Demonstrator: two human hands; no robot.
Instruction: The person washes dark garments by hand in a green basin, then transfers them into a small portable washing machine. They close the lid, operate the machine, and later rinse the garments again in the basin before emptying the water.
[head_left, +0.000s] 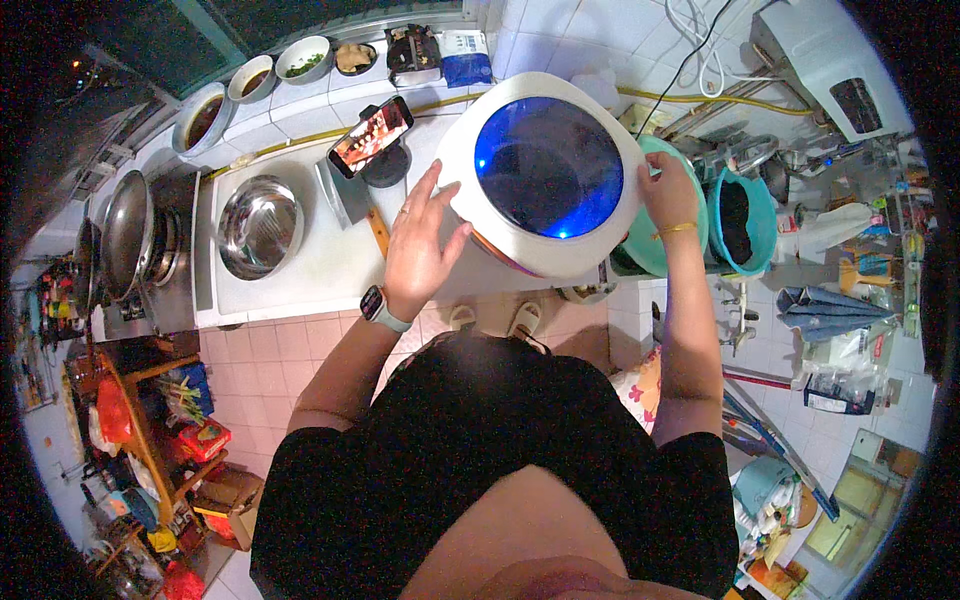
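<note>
A white rounded appliance with a dark round window lit blue stands on the counter before me. My left hand is at its left side, fingers spread, the fingertips at the white rim. At its right side is my right hand, fingers bent against the edge; whether they grip it is unclear. Left of my left hand lies a cleaver with a wooden handle, partly hidden by that hand. A phone on a round black stand leans behind it. Farther left sits a shiny metal bowl.
Green basins stand close on the right, near a turquoise basin. Along the back ledge are bowls of dark liquid, chopped greens and packets. A lidded wok is on the stove at far left. A black cord hangs behind the appliance.
</note>
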